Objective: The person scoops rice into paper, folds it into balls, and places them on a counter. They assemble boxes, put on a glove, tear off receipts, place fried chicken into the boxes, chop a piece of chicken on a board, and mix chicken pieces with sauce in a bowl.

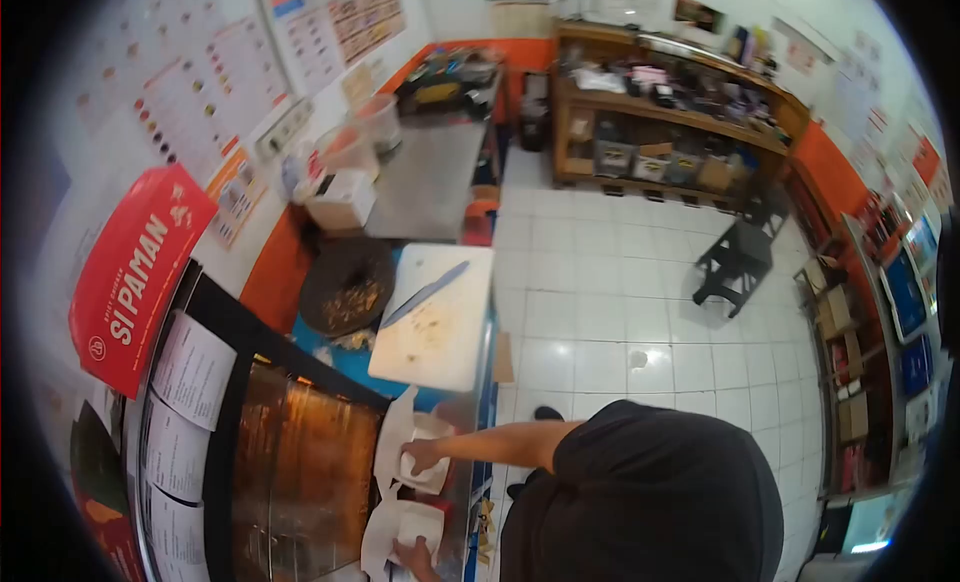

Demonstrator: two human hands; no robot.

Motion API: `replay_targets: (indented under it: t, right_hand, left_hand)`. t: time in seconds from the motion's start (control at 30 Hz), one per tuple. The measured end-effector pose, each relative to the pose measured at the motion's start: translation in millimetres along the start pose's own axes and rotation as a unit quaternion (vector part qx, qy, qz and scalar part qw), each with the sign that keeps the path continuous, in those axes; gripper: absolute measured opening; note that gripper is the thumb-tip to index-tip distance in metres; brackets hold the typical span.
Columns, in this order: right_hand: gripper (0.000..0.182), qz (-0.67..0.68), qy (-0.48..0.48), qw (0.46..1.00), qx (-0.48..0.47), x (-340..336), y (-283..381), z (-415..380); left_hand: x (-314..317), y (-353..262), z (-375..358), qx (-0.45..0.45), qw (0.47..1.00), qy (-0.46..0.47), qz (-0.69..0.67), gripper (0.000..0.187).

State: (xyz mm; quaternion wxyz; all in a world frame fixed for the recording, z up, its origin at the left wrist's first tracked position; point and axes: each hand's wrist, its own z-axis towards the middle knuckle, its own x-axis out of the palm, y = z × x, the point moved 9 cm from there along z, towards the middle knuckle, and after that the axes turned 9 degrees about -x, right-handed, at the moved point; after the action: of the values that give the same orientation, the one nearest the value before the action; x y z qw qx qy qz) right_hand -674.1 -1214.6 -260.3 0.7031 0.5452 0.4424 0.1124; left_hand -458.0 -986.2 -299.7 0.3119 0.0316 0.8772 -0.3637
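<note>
Two white paper takeaway boxes stand side by side on the counter, their lids folded back to the left. Over the upper takeaway box (pixel 436 479) is my right hand (pixel 428 456), with thumb and fingers closed on the white paper at its edge. My left hand (pixel 416 556) grips the near side of the lower takeaway box (pixel 420 522); part of this hand is cut off by the frame's bottom edge. Beyond my right hand lies a white cutting board (pixel 430 347) bearing a knife (pixel 428 293) with a bluish look. Small details inside the boxes are blurred.
A glass display case (pixel 300 472) with warm light stands left of the boxes. Past it are a dark round stone mortar (pixel 347 287) and a steel table (pixel 425 172). A black stool (pixel 735 262) stands on the tiled floor, with wooden shelves (pixel 680 107) behind.
</note>
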Motion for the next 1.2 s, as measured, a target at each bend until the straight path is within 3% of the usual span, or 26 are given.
replay_targets:
  t: [0.07,0.1,0.13,0.17,0.23,0.3,0.37,0.43,0.5,0.53,0.57,0.6,0.63,0.7,0.73,0.77,0.8,0.83,0.87,0.9,0.93,0.97,1.03,1.1,1.17,1.2]
  right_hand:
    - [0.074,-0.105,0.125,0.984,0.072,30.0,-31.8,16.8]
    - [0.071,-0.164,0.078,0.983,0.001,-2.1,1.2,-6.9]
    - [0.066,-0.198,0.137,0.962,-0.130,19.2,-35.4,-14.1]
    - [0.069,-0.043,0.164,0.982,-0.089,-43.3,29.9,-28.1]
    - [0.043,0.162,0.376,0.901,-0.141,-123.4,115.4,-42.4]
    - [0.032,0.371,0.429,0.823,-0.027,-186.0,121.4,-36.6]
    - [0.023,0.353,0.366,0.861,0.016,-230.2,85.4,14.0]
    - [0.019,0.285,0.208,0.935,0.047,-251.9,33.2,83.2]
    - [0.023,0.059,0.075,0.988,-0.124,-248.1,17.0,149.4]
    - [0.027,0.018,0.072,0.981,-0.179,-239.7,32.7,167.5]
    - [0.026,-0.066,0.030,0.990,-0.119,-217.5,25.9,186.7]
    - [0.026,-0.080,0.098,0.988,-0.093,-175.2,8.3,210.7]
    - [0.035,-0.134,-0.032,0.987,-0.080,-185.4,17.8,209.1]
    - [0.049,-0.045,-0.109,0.993,-0.032,-158.0,-18.6,232.7]
    - [0.045,-0.117,0.010,0.990,-0.076,-181.4,16.1,219.5]
    - [0.039,-0.062,-0.117,0.987,-0.095,-203.0,31.8,210.3]
    - [0.029,-0.121,-0.108,0.969,-0.188,-204.6,51.7,198.8]
    - [0.025,0.042,-0.147,0.976,-0.157,-204.2,42.5,188.6]
    - [0.018,-0.131,-0.065,0.970,-0.196,-202.8,49.5,161.9]
    - [0.015,-0.094,-0.171,0.943,-0.271,-262.6,77.1,105.6]
    - [0.014,-0.078,-0.172,0.946,-0.262,-319.0,96.5,46.3]
    - [0.013,-0.037,-0.161,0.951,-0.262,-340.8,83.9,8.6]
    - [0.012,-0.032,-0.148,0.965,-0.216,-395.5,60.1,-72.1]
    - [0.009,-0.040,-0.171,0.969,-0.174,-452.9,38.9,-134.3]
    - [0.009,-0.054,-0.217,0.962,-0.156,-495.1,18.3,-194.7]
    - [0.008,-0.049,-0.250,0.958,-0.131,-518.2,11.5,-225.6]
  left_hand:
    - [-14.9,-30.2,-54.4,0.045,0.973,-0.094,0.204,0.087]
    - [-12.1,-26.8,-64.8,0.033,0.977,-0.116,0.178,0.087]
    - [-18.1,-49.4,-93.1,0.028,0.982,-0.155,0.099,0.085]
    - [-23.9,-75.3,-117.8,0.058,0.976,-0.184,0.096,0.078]
    - [-27.9,-96.6,-147.0,0.024,0.971,-0.230,0.060,0.059]
    - [-18.4,-97.3,-176.7,-0.077,0.971,-0.216,-0.074,0.051]
    - [-6.6,-99.5,-204.0,-0.102,0.959,-0.251,-0.081,0.047]
    - [8.8,-115.6,-224.6,-0.128,0.949,-0.273,-0.097,0.041]
    - [40.1,-139.4,-230.6,-0.161,0.957,-0.221,-0.093,0.042]
    - [59.5,-155.8,-232.0,-0.158,0.970,-0.166,-0.083,0.045]
    - [80.7,-177.6,-226.9,-0.146,0.981,-0.103,-0.072,0.048]
    - [92.1,-196.7,-231.9,-0.100,0.992,-0.067,-0.030,0.052]
    - [119.5,-207.0,-222.3,-0.033,0.999,-0.020,0.005,0.057]
    - [171.1,-151.8,-202.2,-0.046,0.977,0.123,-0.170,0.047]
    - [183.4,-165.7,-194.4,-0.111,0.965,0.157,-0.178,0.050]
    - [191.3,-174.8,-204.0,-0.188,0.947,0.188,-0.181,0.053]
    - [200.8,-160.0,-192.8,-0.183,0.943,0.219,-0.170,0.053]
    - [209.5,-136.4,-165.1,-0.156,0.943,0.260,-0.136,0.049]
    - [229.2,-122.1,-124.2,-0.115,0.939,0.306,-0.106,0.045]
    - [262.0,-129.6,-96.0,-0.071,0.931,0.348,-0.084,0.042]
    - [268.7,-215.8,-111.4,-0.049,0.920,0.381,-0.075,0.042]
    - [226.0,-385.7,-161.4,0.269,0.927,0.259,-0.031,0.028]
    - [208.5,-493.2,-176.1,0.280,0.955,0.090,-0.039,0.020]
    - [218.4,-603.6,-205.5,0.480,0.873,-0.086,0.003,0.016]
    - [291.0,-630.9,-188.5,0.489,0.870,0.000,0.065,0.049]
    - [326.2,-647.7,-186.2,0.484,0.871,0.051,0.066,0.046]
